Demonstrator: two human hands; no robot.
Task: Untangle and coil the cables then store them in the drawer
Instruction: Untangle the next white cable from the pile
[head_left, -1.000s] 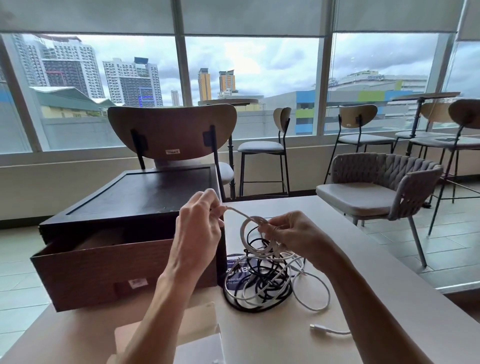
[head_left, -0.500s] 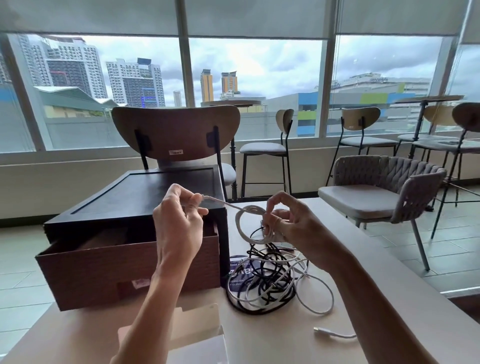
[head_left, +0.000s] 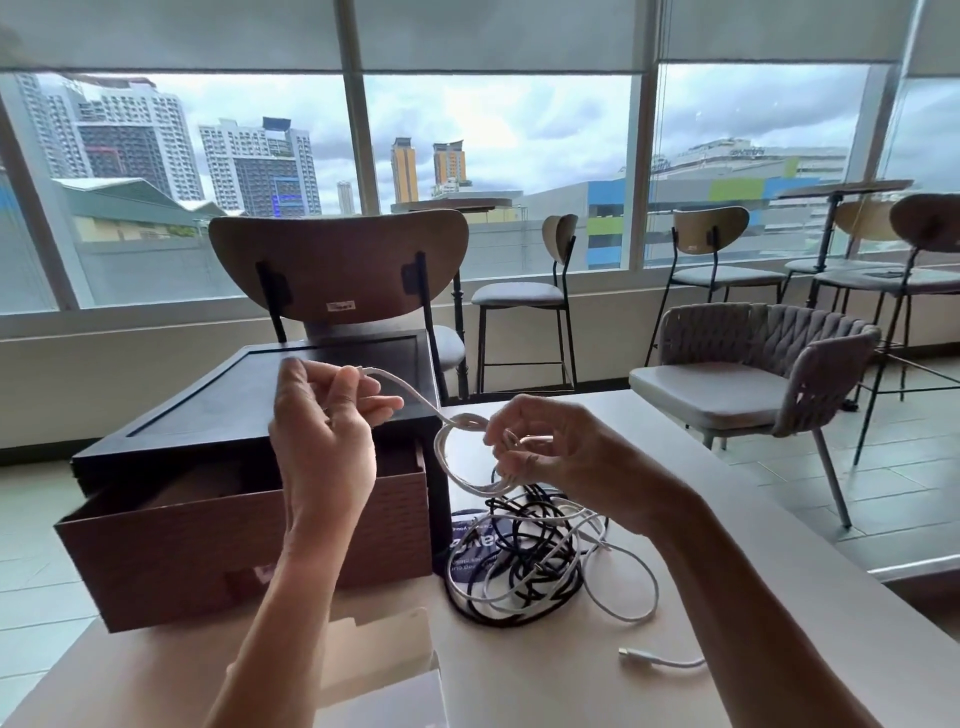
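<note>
Pinching the white cable (head_left: 410, 397) near its end with the left grip (head_left: 322, 431), raised in front of the dark cabinet (head_left: 218, 415). Holding a small loop of that same cable in the right grip (head_left: 561, 447), fingers curled round it, just above the tangle (head_left: 524, 566). Slack curve of cable between the two grips.

Below: black and white cables heaped together on the counter (head_left: 571, 691), just right of the cabinet, partly over a blue leaflet (head_left: 470, 540). Loose white connector end (head_left: 631, 653) on the counter, nearer than the heap, apart from it.

Drawer (head_left: 208, 561) pulled open under the cabinet top; inside mostly out of sight. Pale box (head_left: 379, 670) at the near counter edge. Chair back (head_left: 337, 260) behind the cabinet.
</note>
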